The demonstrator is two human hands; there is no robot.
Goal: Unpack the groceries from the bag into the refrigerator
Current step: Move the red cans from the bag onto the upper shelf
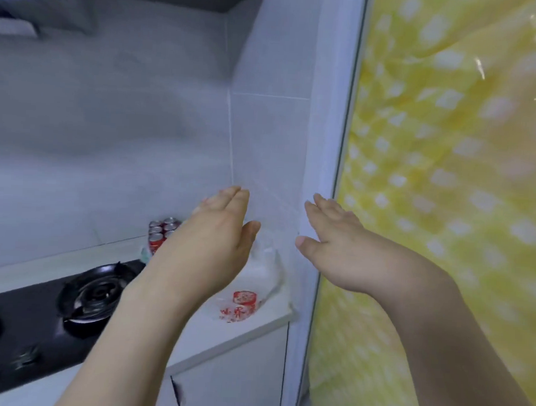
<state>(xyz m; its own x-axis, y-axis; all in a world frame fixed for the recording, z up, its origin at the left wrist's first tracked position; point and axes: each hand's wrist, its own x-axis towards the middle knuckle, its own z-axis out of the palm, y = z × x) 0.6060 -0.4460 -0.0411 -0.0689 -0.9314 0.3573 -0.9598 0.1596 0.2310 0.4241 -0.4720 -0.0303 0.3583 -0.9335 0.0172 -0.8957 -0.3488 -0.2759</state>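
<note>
A clear plastic bag (257, 282) with red print lies on the white counter, mostly below my left hand. A pack of red cans (159, 232) stands behind it against the tiled wall. My left hand (216, 240) hovers over the bag with straight fingers and holds nothing. My right hand (333, 236) is stretched forward at the same height, fingers straight, beside the white frame. I cannot tell whether it touches the frame. A yellow dotted cover (445, 195) fills the right side; the refrigerator itself is not plainly visible.
A black gas hob (81, 299) with burners sits on the counter (274, 318) at the left. A white cabinet door (231, 370) lies under the counter's end. Grey tiled wall (140, 136) stands behind; a range hood is blurred at top left.
</note>
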